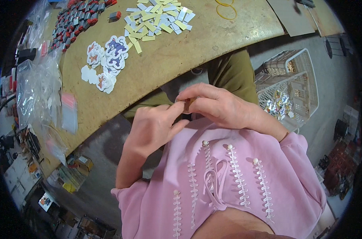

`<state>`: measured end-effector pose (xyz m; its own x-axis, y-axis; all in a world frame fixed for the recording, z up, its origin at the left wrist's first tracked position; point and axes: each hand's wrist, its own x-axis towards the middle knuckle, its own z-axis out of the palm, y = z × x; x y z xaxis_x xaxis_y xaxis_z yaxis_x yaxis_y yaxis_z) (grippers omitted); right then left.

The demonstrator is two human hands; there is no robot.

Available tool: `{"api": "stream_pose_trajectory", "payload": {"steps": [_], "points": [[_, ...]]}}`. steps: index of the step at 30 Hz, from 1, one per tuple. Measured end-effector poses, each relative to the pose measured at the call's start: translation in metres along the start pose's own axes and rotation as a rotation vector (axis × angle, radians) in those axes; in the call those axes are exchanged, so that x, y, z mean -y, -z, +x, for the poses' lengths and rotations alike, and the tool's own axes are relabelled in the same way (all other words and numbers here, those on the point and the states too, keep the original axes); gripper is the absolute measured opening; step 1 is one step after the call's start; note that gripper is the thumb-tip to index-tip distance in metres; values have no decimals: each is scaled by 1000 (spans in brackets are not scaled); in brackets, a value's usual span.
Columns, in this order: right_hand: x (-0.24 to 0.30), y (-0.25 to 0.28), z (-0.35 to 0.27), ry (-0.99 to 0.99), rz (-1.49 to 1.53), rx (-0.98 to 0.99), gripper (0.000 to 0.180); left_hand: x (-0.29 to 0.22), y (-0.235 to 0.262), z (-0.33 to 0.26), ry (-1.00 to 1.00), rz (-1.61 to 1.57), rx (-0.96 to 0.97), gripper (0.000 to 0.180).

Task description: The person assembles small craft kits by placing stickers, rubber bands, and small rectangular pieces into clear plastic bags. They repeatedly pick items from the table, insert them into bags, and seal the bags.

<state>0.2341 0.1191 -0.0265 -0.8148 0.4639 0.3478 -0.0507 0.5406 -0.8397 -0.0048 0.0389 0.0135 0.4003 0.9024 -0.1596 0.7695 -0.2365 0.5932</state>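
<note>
Tan worktop [181,51] with a curved edge, grey floor below; the person sits close against it, both hands raised over the lap rather than over the surface.

Left hand [151,127] and right hand [218,105] meet fingertip to fingertip. Between them sits a small brownish piece [187,104], pinched from both sides: left thumb and forefinger close on its left end, right fingers curl over its top and right end. Mostly hidden by the fingers; its kind cannot be told. Held up near the chest, probably for a close look and fine fingertip work.

Beyond the fingers, on the worktop: cartoon stickers [105,59] in a loose heap, paper strips [155,22] yellow and pale, scattered further off, red and grey clips [79,20] in rows at the far left. All well apart from the hands, likely stock laid within reach. Clear bags [41,91] left of the fingers. White basket [290,85] on the floor to the right.
</note>
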Motion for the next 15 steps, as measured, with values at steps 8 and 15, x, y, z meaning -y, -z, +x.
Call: {"api": "stream_pose_trajectory", "payload": {"steps": [8, 15], "points": [[0, 2, -1, -7, -43, -74, 28, -6, 9, 3, -19, -20, -157, 38], [1, -1, 0, -35, -65, -116, 26, -2, -10, 1, 111, -203, -327, 43]]}}
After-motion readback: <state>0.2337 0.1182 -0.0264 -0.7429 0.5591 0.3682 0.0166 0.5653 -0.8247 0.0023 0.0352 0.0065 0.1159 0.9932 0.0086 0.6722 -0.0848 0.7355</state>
